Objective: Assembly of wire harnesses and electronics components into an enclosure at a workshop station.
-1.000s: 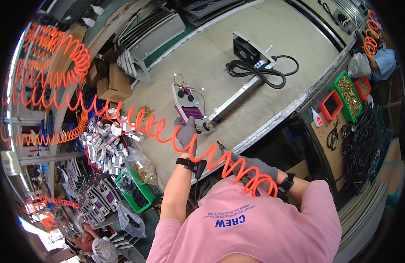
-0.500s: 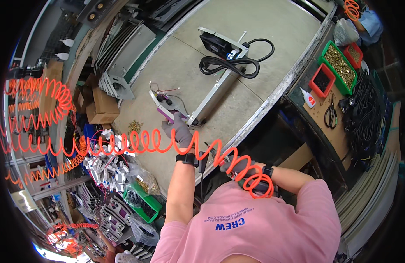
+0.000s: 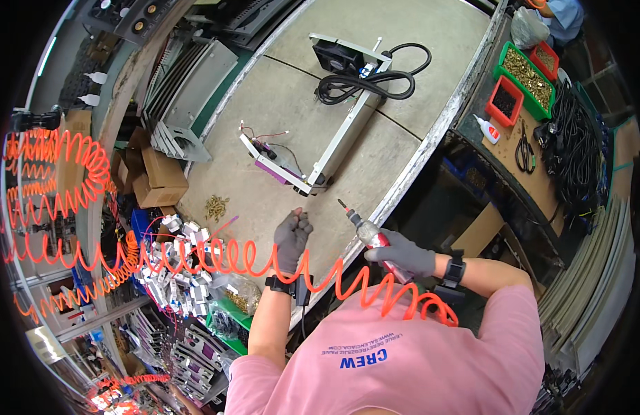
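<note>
My left hand, in a grey glove with bare fingertips, is just in front of the near corner of a metal frame and apart from it. Its fingers are curled together; whatever they may hold is too small to make out. My gloved right hand is wrapped round a red and silver air screwdriver, whose bit points up and left toward the frame. A black fan and a looped black power cable are at the frame's far end. A purple-edged end plate with thin wires forms its near left side.
An orange coiled air hose stretches across both forearms. Loose brass screws and white connector parts lie at the left. On the right bench are a green bin of brass parts, a red bin, a glue bottle and scissors.
My left hand has let go of the frame's near corner and drawn back toward me. My right hand has brought the air screwdriver up and right, into full sight.
</note>
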Demonstrator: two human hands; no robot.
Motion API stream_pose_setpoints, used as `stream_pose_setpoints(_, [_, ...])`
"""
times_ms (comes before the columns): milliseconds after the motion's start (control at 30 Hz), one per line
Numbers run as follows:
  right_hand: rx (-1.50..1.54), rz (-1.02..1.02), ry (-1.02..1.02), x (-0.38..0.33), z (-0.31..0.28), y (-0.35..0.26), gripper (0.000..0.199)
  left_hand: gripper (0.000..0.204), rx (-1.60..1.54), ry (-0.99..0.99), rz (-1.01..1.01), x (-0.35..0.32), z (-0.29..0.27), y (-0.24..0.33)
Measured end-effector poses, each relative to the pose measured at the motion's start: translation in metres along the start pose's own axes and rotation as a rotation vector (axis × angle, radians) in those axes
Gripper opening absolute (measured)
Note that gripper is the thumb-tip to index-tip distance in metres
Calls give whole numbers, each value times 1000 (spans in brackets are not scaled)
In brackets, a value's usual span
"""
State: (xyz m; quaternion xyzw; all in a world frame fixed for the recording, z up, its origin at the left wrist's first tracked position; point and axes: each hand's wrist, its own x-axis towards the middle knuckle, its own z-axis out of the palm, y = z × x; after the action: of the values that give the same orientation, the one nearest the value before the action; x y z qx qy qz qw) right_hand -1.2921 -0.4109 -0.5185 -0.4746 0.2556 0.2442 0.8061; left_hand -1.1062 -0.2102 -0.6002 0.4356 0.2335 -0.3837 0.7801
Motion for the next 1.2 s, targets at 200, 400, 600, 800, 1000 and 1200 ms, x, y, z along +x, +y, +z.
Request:
stream_pose_setpoints(200, [-80, 8, -48, -4, 10, -5, 53, 18, 76, -322, -169, 2, 14, -11])
stream_pose_setpoints(400, [-588, -292, 176, 13, 11, 28, 65, 17, 26, -375, -165, 0, 29, -17])
stream_pose_setpoints(600, [-574, -91, 153, -1, 19, 14, 63, 17, 24, -410, -209, -6, 32, -20])
stream_pose_setpoints(800, [-572, -177, 168, 1, 14, 26, 63, 16, 82, -447, -174, -17, 43, -18])
stream_pose_setpoints(1000, [-474, -281, 133, 10, 11, 38, 61, 19, 233, -497, -97, -19, 48, -14])
stream_pose_setpoints(1200, [-509, -307, 201, 20, 9, 36, 58, 21, 381, -229, -59, -34, 76, -9])
